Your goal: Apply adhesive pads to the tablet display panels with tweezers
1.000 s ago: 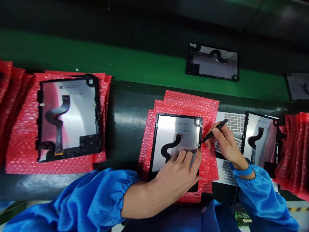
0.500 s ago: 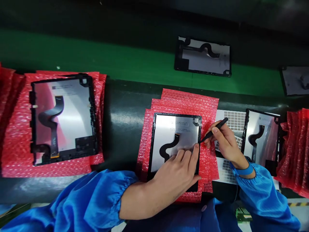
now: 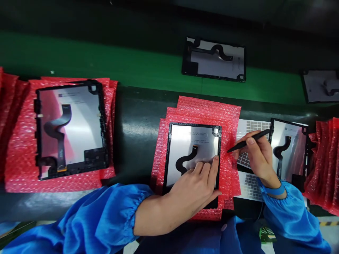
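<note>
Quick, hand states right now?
Left hand: open, holding nothing visible, laid on the screen panel.
Right hand: closed on a black pen-like tool, tip off the panel.

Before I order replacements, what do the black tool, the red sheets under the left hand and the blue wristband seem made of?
Black tool: probably plastic, matte, showing no metallic glint.
Red sheets: likely plastic bubble wrap, glossy, raised dimples catching light.
Wristband: plain blue, perhaps rubber or fabric; no weave shows clearly.
</note>
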`<state>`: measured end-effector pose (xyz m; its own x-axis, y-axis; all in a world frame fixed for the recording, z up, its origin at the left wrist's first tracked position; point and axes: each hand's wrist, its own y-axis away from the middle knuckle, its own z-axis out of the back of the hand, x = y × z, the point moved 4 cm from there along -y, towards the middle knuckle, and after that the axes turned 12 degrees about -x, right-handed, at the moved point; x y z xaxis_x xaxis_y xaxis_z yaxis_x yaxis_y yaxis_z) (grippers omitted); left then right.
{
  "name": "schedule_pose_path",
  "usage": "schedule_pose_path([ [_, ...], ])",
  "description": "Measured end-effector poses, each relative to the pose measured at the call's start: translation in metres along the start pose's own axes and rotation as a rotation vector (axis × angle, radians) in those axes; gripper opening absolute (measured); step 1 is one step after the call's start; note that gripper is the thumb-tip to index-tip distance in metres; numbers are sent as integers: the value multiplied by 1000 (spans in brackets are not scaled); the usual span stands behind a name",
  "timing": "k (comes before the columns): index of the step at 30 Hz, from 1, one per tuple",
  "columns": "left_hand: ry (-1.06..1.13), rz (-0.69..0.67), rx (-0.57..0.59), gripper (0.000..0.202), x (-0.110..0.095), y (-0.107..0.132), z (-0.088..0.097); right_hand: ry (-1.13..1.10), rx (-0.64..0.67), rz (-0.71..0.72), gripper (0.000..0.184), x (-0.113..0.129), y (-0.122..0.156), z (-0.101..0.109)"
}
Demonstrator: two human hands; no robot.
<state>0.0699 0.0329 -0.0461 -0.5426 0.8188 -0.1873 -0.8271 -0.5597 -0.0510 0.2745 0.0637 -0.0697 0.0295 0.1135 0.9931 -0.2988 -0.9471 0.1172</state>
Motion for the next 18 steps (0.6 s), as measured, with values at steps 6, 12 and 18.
schedule_pose_path([
  [6, 40, 8, 25, 92, 5, -1, -3, 26, -218, 128, 8, 21, 39, 40],
  [12, -23, -4, -105, 81, 2, -3, 11, 247, -199, 12, 15, -9, 96, 72],
  [18, 73, -338, -153, 91, -42, 7, -13, 331, -186, -83, 18, -31, 127, 85],
])
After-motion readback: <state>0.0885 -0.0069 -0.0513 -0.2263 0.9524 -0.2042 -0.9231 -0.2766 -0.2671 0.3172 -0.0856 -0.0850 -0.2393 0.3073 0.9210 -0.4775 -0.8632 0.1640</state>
